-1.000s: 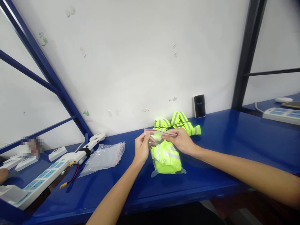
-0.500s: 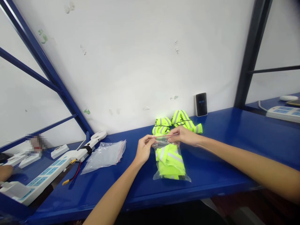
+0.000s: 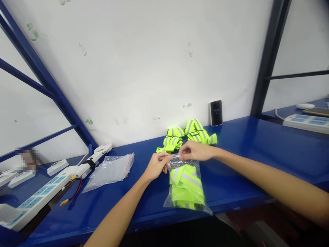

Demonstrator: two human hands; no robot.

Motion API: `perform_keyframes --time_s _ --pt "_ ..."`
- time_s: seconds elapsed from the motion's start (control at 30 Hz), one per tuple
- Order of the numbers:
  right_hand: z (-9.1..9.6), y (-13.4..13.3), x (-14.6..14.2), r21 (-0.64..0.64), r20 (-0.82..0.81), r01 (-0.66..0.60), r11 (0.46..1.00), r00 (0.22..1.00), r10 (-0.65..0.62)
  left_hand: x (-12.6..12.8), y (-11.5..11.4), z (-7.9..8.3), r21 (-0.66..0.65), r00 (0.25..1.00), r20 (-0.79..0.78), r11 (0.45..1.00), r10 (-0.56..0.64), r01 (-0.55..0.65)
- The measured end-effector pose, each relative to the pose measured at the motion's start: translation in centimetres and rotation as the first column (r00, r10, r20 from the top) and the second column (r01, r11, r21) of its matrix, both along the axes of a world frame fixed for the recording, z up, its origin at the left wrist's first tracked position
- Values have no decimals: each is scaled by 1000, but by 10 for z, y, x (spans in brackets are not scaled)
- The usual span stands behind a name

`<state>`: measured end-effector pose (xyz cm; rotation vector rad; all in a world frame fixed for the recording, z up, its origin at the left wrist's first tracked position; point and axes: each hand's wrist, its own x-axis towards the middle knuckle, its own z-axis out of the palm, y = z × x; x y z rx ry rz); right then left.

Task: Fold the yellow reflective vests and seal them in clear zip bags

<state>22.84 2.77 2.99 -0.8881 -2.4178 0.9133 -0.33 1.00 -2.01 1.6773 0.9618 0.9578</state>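
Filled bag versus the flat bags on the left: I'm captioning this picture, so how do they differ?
The filled bag bulges around a striped yellow-green bundle; the flat bags show nothing inside.
The left hand and right hand pinch the filled bag's upper end; neither touches the flat bags.
The filled bag is single; the flat bags lie several together.
Both are clear, red-edged plastic.

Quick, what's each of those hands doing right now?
Left hand: closed, pinching the top edge of the clear bag.
Right hand: closed, pinching that same edge farther right.
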Motion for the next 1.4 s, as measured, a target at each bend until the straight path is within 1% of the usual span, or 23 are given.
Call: perform_keyframes --time_s 0.1,0.17,0.2,0.3,0.4,0.57,0.67,0.73,0.83,0.93,1.07,1.13,1.27,1.4 --pt "-4 -1 -3 126 31 4 992 1000 -8 1 1 0 9 1000 9 1000 6 -7" --pt "-7 0 -4 192 44 -2 981 999 -6 1 2 0 68 999 -13 997 36 -35" --pt "-9 1 -4 203 53 -7 979 999 -4 1 3 0 106 998 -33 993 61 -57" --pt "-12 5 -1 164 72 -17 986 997 6 0 5 -1 199 984 -109 973 138 -115" --pt "-13 7 2 135 69 -37 990 997 28 -2 5 -2 243 968 -168 959 186 -142" --pt "-14 6 3 158 127 -56 986 991 36 1 -3 0 333 953 -256 940 161 -69" --pt "-13 5 0 162 108 -65 985 993 48 9 -8 3 391 930 -301 917 212 -82" --pt "-12 5 -2 131 62 -62 989 997 54 14 -10 4 403 931 -284 909 231 -103" --pt "-12 4 -5 98 18 -22 995 1000 20 19 -12 5 399 942 -246 909 230 -117" --pt "-14 3 -8 153 -2 9 988 1000 -9 19 -12 4 395 943 -230 909 241 -136" --pt "-18 2 -11 252 -37 31 967 999 -22 18 -12 4 401 942 -222 904 253 -149" --pt "-18 1 -11 278 -53 34 960 998 -20 17 -11 4 409 943 -212 900 255 -152" --pt "-18 -2 -11 280 -78 23 960 997 -1 16 -10 4 424 949 -201 895 242 -138" --pt "-16 -7 -12 255 -100 36 966 995 -10 15 -11 5 447 960 -200 890 198 -90"
